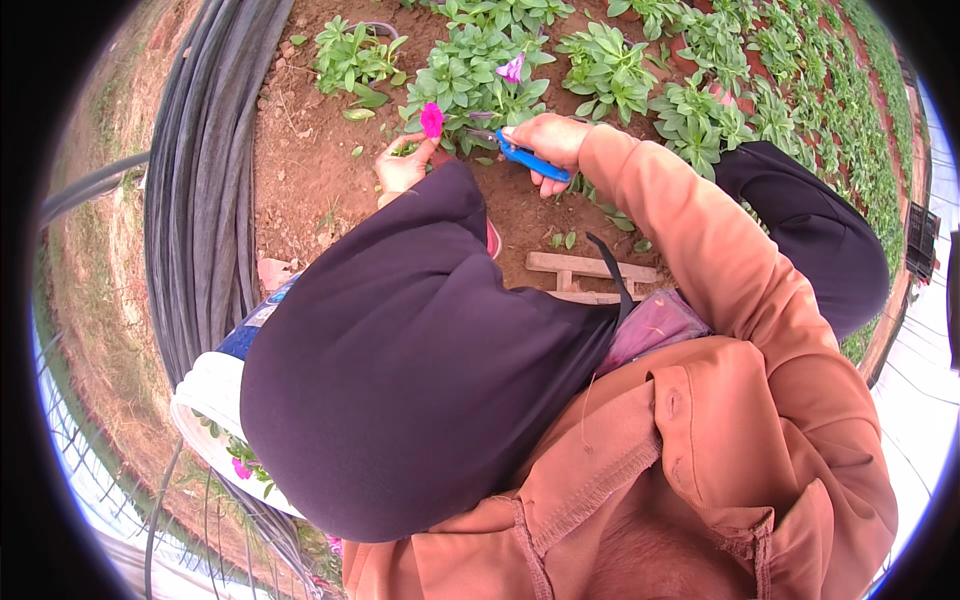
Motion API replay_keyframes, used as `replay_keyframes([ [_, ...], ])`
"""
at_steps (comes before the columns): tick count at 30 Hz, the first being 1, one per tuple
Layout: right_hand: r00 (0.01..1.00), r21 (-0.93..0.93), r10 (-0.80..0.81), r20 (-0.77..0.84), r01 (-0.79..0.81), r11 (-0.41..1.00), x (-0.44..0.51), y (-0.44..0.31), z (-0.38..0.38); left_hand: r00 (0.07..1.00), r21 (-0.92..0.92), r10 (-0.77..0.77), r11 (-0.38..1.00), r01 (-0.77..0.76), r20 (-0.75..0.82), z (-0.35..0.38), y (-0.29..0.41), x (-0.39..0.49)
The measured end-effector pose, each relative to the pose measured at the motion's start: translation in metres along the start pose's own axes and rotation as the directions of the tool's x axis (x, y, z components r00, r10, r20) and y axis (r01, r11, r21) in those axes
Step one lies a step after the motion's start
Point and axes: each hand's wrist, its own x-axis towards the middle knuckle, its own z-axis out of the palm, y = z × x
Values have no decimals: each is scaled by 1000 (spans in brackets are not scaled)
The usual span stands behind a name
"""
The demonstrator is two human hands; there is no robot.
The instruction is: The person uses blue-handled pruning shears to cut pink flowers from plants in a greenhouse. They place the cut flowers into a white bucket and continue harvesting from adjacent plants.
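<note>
My left hand is at the near edge of a leafy petunia plant, its fingers on a magenta petunia flower. To the right of it, my right hand grips blue-handled snips. The metal blades point left into the lower leaves of the same plant; their tips are hard to make out among the leaves. A paler pink-purple flower stands higher on this plant.
Rows of potted plants stretch away on the right. Gathered black netting runs along the left. Beside my leg a white bucket holds cut stems and flowers. A low wooden stool lies between my knees; a black crate stands far right.
</note>
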Motion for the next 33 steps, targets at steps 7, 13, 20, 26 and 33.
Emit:
replay_keyframes([
  [7,999,16,-33,23,32,999,-8,-3,-2,994,-218,-79,972,93,71,6,1,-11],
  [13,998,-29,-42,-47,41,999,0,-11,4,995,-224,-41,973,61,89,8,5,-12],
  [20,991,-212,-5,-131,-23,977,3,-24,7,999,-147,10,989,-4,40,9,10,-15],
  [26,985,-267,-115,-131,77,961,3,-22,8,998,-167,62,984,-60,8,7,4,-15],
  [33,959,-162,-264,-107,245,956,-81,9,-58,873,-96,86,984,-149,-480,-66,78,-45],
])
